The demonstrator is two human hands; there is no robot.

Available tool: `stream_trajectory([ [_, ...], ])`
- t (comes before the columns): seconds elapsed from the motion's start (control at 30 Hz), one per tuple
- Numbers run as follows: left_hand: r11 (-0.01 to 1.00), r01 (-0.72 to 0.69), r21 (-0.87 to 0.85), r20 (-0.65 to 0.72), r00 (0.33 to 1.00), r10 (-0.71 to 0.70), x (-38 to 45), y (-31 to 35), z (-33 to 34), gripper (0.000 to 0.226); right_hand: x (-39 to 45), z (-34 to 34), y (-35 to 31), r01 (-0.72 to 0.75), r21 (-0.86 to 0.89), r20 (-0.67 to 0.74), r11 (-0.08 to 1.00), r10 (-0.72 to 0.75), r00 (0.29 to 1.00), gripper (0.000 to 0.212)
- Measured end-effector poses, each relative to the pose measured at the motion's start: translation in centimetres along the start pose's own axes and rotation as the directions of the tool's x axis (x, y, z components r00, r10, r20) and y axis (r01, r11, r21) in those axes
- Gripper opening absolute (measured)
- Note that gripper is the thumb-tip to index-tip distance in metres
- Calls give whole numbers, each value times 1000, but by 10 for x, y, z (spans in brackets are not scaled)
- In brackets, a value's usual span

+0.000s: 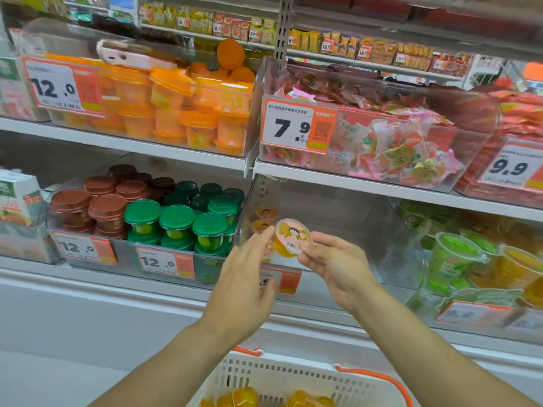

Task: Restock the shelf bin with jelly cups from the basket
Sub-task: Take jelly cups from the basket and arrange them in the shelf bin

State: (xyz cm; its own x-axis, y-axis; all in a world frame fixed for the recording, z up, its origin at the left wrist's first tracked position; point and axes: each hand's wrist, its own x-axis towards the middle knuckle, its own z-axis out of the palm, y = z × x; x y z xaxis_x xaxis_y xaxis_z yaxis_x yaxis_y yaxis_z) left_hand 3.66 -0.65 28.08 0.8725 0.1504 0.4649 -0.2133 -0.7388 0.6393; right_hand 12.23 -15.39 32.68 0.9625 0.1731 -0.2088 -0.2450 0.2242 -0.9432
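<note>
A yellow jelly cup (291, 237) with a pink cartoon lid is up at the front of a clear shelf bin (346, 230) on the lower shelf. My right hand (332, 264) pinches the cup's lower right edge. My left hand (249, 277) is beside it with straight fingers, its fingertips touching the cup's left side. Two more jelly cups (263, 218) stand in the bin's far left corner; the rest of the bin looks bare. A white basket (293, 377) with orange handles sits below, with several yellow jelly cups (244, 396) in it.
Left of the bin, a clear bin holds green-lidded cups (176, 221) and brown-lidded cups (100, 207). To the right are green and yellow drink cups (458, 259). The shelf above carries orange cups (176, 104) and wrapped sweets (390, 148) behind price tags.
</note>
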Motion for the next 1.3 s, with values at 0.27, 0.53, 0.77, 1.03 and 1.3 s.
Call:
stream_trajectory([
  [0.27, 935, 17, 354, 125, 990, -65, -2, -11, 9, 56, 139, -7, 9, -189, -164, -201, 968, 155, 967, 42],
  [0.53, 969, 0, 248, 127, 991, -32, -2, -26, 2, 57, 182, 12, 19, -204, -345, -216, 916, 134, 967, 50],
  [0.77, 972, -33, 234, 144, 990, -1, -3, -27, 1, 60, 192, 24, 20, -198, -390, -290, 899, 84, 953, 15],
  [1.03, 969, -51, 241, 125, 992, 21, -3, -30, 5, 59, 174, 18, 14, -90, -510, -242, 855, -42, 969, 17],
  [1.3, 954, -193, 231, -84, 972, 217, -15, -11, 16, 28, 31, -11, 9, 460, -553, 144, 695, -464, 874, 12],
])
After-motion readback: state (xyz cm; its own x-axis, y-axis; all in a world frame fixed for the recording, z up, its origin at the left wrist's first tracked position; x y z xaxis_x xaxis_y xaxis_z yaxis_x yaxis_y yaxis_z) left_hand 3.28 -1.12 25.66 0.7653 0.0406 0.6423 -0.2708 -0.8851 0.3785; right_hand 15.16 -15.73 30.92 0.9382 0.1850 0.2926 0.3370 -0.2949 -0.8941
